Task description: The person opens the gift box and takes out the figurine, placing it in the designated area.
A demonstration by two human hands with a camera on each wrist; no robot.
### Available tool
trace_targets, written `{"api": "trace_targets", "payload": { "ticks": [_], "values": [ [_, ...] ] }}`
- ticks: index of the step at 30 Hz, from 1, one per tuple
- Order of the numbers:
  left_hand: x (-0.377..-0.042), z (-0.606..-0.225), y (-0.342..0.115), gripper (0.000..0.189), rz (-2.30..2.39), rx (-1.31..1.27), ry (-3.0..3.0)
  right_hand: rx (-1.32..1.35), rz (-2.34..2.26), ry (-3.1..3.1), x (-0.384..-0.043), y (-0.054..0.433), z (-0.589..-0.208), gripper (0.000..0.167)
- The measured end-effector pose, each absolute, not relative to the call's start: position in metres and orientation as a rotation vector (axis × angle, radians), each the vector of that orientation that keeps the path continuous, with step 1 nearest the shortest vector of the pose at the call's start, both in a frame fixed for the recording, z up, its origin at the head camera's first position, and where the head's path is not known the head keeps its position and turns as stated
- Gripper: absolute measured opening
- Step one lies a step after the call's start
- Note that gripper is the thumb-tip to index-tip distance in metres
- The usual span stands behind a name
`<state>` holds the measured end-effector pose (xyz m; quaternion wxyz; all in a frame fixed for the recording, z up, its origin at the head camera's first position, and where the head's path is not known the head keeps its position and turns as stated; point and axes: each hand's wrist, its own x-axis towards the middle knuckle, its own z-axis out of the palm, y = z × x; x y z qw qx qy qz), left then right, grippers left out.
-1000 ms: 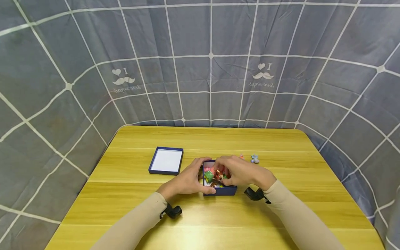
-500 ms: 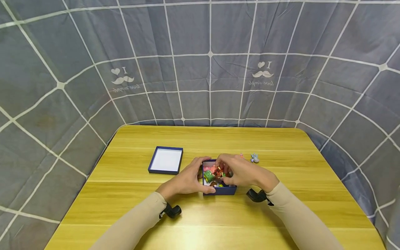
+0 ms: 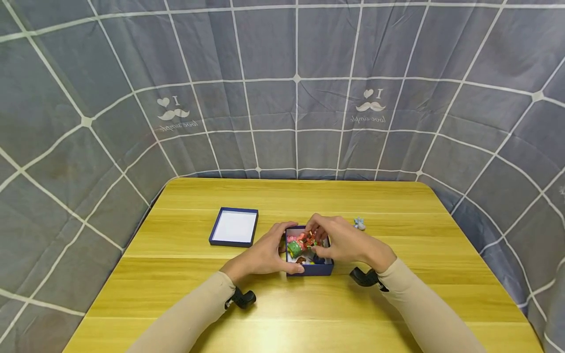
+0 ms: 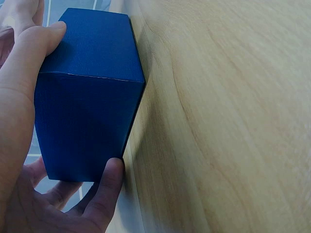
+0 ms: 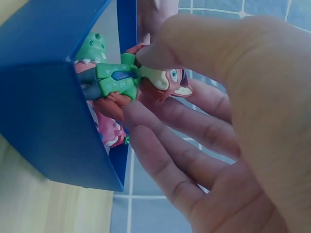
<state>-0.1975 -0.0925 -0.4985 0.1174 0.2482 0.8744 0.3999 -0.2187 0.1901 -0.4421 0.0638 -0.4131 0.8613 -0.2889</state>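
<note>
My left hand (image 3: 260,252) grips the blue box (image 3: 310,270) from its left, thumb on the near wall and fingers at the far side. In the left wrist view the thumb and fingertips lie against opposite sides of the box (image 4: 87,121). Over the box's opening, my right hand (image 3: 344,240) pinches a fox figurine (image 5: 116,80) in a green shirt and tie, its legs still within the walls. Inside are other figurines, among them a green one (image 3: 294,248) with a pink one next to it. The right fingers partly cover the contents.
A shallow blue lid (image 3: 234,226) with a white inside lies on the wooden table (image 3: 282,314), left of the box. Behind my right hand sits a small grey-blue figurine (image 3: 359,224). A grey checked cloth (image 3: 273,103) hangs around the table.
My right hand has risen slightly and shifted a little, lifting the fox figurine among the others. It now covers a small pink item on the table behind it. My left hand stays put.
</note>
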Motion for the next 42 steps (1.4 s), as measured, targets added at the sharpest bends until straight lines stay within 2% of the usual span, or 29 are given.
{"api": "trace_targets", "payload": {
  "ticks": [24,42],
  "values": [
    [-0.198,-0.5,-0.092,0.122,1.181,0.722,2.545,-1.232,-0.926,2.777,-0.222,0.213,-0.434,0.043],
    [-0.197,-0.499,-0.091,0.123,1.184,0.699,2.551,-1.184,-0.972,2.898,-0.229,0.239,-0.431,0.039]
  ]
}}
